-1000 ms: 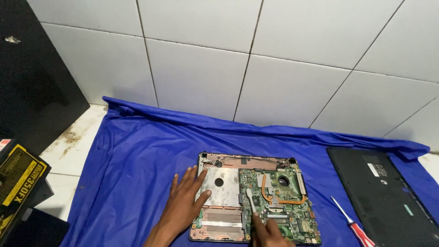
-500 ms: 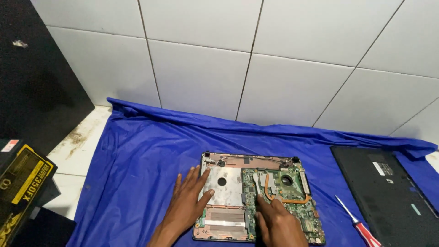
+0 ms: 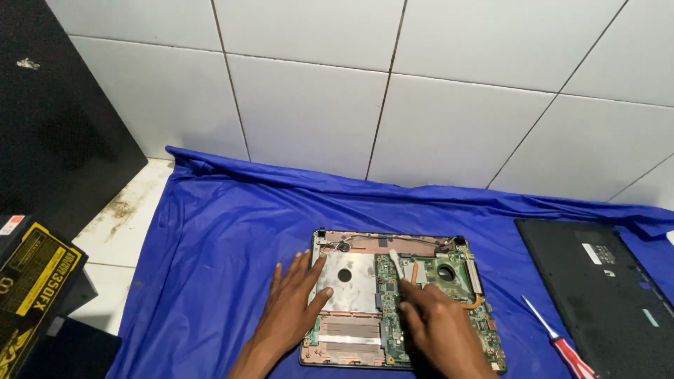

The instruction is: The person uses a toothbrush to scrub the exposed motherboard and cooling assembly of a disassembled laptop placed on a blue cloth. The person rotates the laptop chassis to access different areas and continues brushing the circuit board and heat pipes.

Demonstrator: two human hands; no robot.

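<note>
The opened laptop base [image 3: 397, 302] lies flat on the blue cloth [image 3: 210, 267] over the desk, near the bottom middle of your view, with its green circuit board [image 3: 435, 302] and round fan [image 3: 446, 272] exposed. Your left hand [image 3: 295, 302] rests spread and flat, empty, on the silver metal plate [image 3: 347, 281] at the base's left side. Your right hand [image 3: 439, 326] sits over the board, fingers closed on a slim white tool [image 3: 395, 265] whose tip points up toward the back edge.

Keep that left palm pressing so the base cannot slide on the slick cloth, and work the tool with light, shallow pressure near the copper heat pipe [image 3: 472, 303].

Exactly what the tool's tip touches is too small to make out, and your right hand covers the board beneath it. The red-handled screwdriver [image 3: 562, 344] and the black bottom cover [image 3: 604, 295] at right are cut off by the frame edge, as is the yellow-and-black box [image 3: 31, 288] at left.
</note>
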